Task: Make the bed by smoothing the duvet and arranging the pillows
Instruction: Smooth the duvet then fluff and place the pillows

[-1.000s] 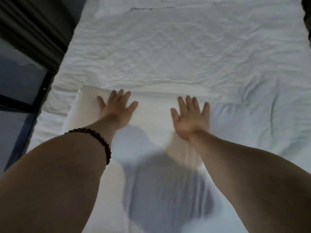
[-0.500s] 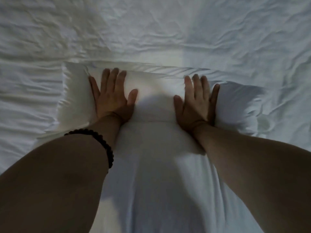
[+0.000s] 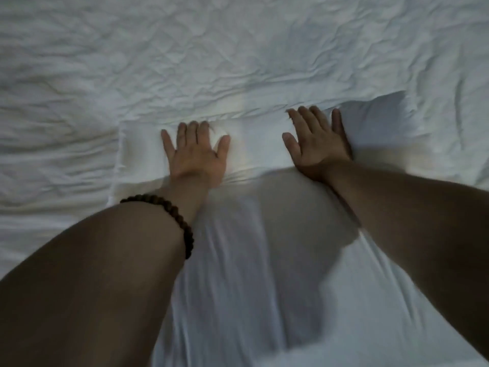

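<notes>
Creased duvet [image 3: 238, 49], pillow [image 3: 255, 147] cropped below, blurred

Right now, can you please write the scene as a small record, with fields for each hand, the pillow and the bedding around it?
Left hand: flat on the pillow, fingers straight and spread, pressing near its far end
Right hand: flat on the same pillow, fingers straight, apart from the left hand
Pillow: white, lies on the bed, both hands on it
Bedding: white, wrinkled, beyond and beside the pillow
Bracelet: dark beads, on the left forearm
</notes>
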{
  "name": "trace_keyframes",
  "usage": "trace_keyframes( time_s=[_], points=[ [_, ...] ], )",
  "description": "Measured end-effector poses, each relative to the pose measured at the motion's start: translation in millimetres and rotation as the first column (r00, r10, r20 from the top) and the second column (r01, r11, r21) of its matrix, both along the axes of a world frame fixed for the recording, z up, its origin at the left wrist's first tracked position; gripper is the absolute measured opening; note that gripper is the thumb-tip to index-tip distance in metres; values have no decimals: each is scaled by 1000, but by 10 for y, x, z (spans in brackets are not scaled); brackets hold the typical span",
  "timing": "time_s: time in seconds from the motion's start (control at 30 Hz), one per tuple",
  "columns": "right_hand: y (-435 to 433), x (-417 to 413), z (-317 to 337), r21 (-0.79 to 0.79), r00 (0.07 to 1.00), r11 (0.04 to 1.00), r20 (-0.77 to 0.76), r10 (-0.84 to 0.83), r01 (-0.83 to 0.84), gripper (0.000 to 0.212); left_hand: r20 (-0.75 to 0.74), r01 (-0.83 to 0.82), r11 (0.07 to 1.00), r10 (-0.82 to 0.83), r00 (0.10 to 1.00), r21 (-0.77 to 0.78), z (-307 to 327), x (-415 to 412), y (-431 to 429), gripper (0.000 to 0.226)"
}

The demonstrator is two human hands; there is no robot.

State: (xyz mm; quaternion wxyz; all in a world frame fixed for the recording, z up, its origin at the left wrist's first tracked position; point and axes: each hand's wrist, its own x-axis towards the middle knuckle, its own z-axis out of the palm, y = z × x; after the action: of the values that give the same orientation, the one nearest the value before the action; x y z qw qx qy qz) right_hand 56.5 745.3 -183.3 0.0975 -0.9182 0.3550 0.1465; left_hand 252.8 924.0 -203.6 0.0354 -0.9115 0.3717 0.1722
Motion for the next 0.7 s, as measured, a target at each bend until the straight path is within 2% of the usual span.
trace_keyframes(
  time_s=[0.07, 0.13, 0.17, 0.23, 0.27, 0.33, 0.4, 0.5, 0.57, 0.7],
  points=[
    [-110, -108, 224, 28, 996, 997, -55, 69, -68, 71, -56, 138, 990, -138, 989, 5, 148, 239, 125, 79],
    [-280, -293, 454, -79, 987, 993, -138, 79, -90, 74, -53, 200, 979, -198, 979, 43, 285, 421, 304, 79],
    [-343, -420, 559, -164, 980, 986, -199, 4, -37, 77, -7, 177, 979, -177, 984, 99, 345, 432, 414, 79],
    [-421, -638, 699, -292, 928, 942, -279, -247, 163, 79, 117, 9, 977, -35, 992, 214, 402, 354, 558, 76],
    [-433, -699, 711, -298, 887, 922, -313, -340, 248, 78, 127, -84, 963, 52, 990, 257, 411, 314, 560, 74],
    [-483, -728, 645, -218, 861, 928, -355, -365, 303, 76, 74, -160, 944, 145, 987, 289, 410, 297, 525, 73],
    [-656, -677, 485, -132, 901, 959, -329, -283, 252, 74, 59, -158, 954, 148, 987, 255, 344, 421, 419, 75],
    [-866, -597, 217, -57, 980, 998, -195, -47, 36, 69, 127, -52, 970, 23, 992, 235, 188, 637, 263, 75],
    [-889, -561, -27, -70, 997, 998, -80, -2, -3, 64, 178, 8, 980, -45, 983, 199, -17, 710, 162, 72],
    [-911, -491, -393, -195, 997, 981, 81, 11, 4, 62, 253, 3, 994, -30, 967, 105, -290, 735, 103, 70]
  ],
)
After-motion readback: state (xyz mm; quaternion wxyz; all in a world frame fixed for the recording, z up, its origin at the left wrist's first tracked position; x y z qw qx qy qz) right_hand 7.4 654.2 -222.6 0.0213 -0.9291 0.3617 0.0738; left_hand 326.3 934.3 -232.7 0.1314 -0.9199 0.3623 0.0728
